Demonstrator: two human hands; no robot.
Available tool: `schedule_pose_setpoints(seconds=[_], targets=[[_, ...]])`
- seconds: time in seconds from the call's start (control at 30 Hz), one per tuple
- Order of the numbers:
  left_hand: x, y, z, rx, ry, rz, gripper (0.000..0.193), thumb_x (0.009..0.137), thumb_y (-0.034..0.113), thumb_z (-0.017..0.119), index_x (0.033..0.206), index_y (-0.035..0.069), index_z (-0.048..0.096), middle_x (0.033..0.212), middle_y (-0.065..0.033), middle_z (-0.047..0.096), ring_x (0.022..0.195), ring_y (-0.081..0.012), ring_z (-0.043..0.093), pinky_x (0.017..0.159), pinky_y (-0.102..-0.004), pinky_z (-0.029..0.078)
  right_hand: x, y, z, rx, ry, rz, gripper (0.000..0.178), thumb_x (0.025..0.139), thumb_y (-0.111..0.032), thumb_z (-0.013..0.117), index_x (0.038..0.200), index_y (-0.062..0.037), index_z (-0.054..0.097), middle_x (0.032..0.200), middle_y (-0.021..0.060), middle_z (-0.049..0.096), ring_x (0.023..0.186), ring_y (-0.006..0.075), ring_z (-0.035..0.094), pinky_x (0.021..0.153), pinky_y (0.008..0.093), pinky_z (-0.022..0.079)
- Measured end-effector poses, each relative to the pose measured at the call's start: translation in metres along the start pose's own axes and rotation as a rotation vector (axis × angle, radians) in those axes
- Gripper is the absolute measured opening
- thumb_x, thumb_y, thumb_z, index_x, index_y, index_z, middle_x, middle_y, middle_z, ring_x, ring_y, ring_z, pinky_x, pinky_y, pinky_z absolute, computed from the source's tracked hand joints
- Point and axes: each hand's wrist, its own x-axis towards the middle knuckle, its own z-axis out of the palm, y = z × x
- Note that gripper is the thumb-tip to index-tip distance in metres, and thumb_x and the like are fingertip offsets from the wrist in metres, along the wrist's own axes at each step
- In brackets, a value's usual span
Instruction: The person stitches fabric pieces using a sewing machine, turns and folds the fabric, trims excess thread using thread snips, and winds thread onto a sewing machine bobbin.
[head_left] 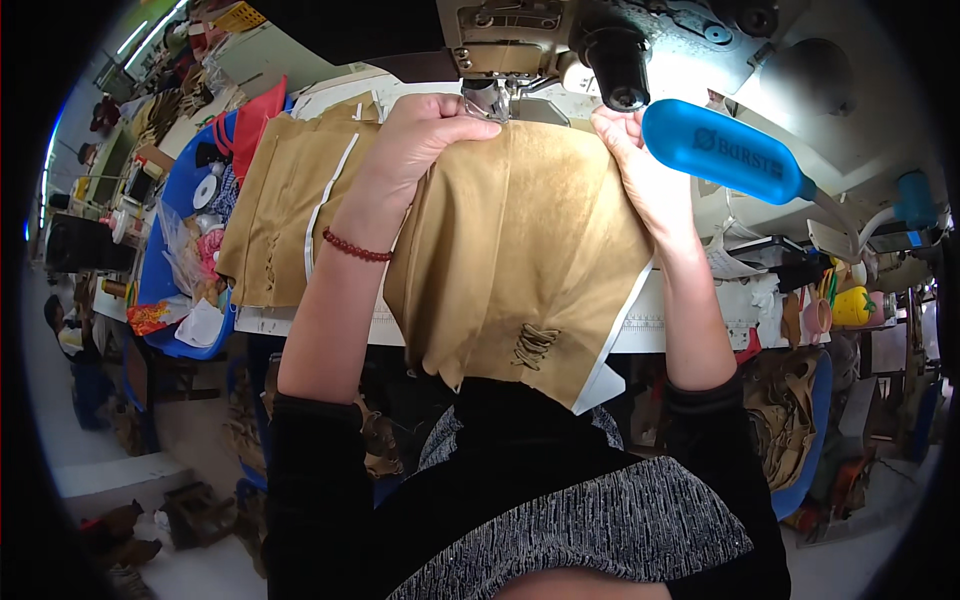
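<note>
Nearest to us are black sleeves (315, 480) and a grey-flecked garment (620, 520). Just beyond, we see the lower end of a tan cloth piece (545, 230) hanging over the near edge of the white surface (645, 335), with dark crisscross lacing (535, 345) near its bottom and a white strip (628, 308) along its right side. The rest of the piece spreads between our forearms, the left one wearing a dark red bead bracelet (357, 247). At its far edge, the left hand (432, 130) has its fingers grasping the upper left corner, thumb on top, just beside the presser foot; the right hand's (645, 170) fingers pinch the upper right corner. To our left lies a second tan piece (285, 190), beside a blue bin (160, 265) of odds and ends. Farther off stands the sewing machine (510, 50), with a blue rounded object (725, 150) right of it, near our right hand.
</note>
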Motion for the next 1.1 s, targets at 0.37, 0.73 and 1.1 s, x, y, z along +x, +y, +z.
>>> schedule_pose_setpoints(seconds=[0.37,0.73,1.1], targets=[[0.002,-0.004,0.007,0.012,-0.003,0.078,0.010,0.069,0.003,0.067,0.077,0.001,0.062,0.072,-0.0006,0.059,0.070,-0.0059,0.051,0.070,-0.0194,0.039,-0.026,-0.032,-0.024,-0.524,0.045,-0.450,0.013,0.078,0.002,0.065,0.090,0.0040,0.060,0.086,0.0080,0.062,0.080,0.0134,0.057,0.077,0.0270,0.045],[0.000,-0.011,0.017,-0.085,0.087,0.106,0.011,0.069,0.001,0.066,0.079,-0.002,0.062,0.076,-0.0048,0.062,0.071,-0.0091,0.056,0.072,-0.0212,0.043,-0.082,-0.066,-0.145,-1.342,0.553,-0.522,0.016,0.086,-0.006,0.054,0.099,-0.0016,0.062,0.104,0.0066,0.064,0.097,0.0233,0.060,0.100,0.0477,0.027],[-0.002,-0.006,0.016,-0.076,0.076,0.063,0.011,0.069,0.002,0.068,0.078,-0.001,0.062,0.076,-0.0040,0.062,0.073,-0.0083,0.056,0.073,-0.0207,0.042,-0.084,-0.064,-0.146,-1.312,0.541,-0.468,0.017,0.088,-0.007,0.052,0.099,-0.0027,0.065,0.106,0.0039,0.064,0.099,0.0223,0.061,0.105,0.0500,0.019]])
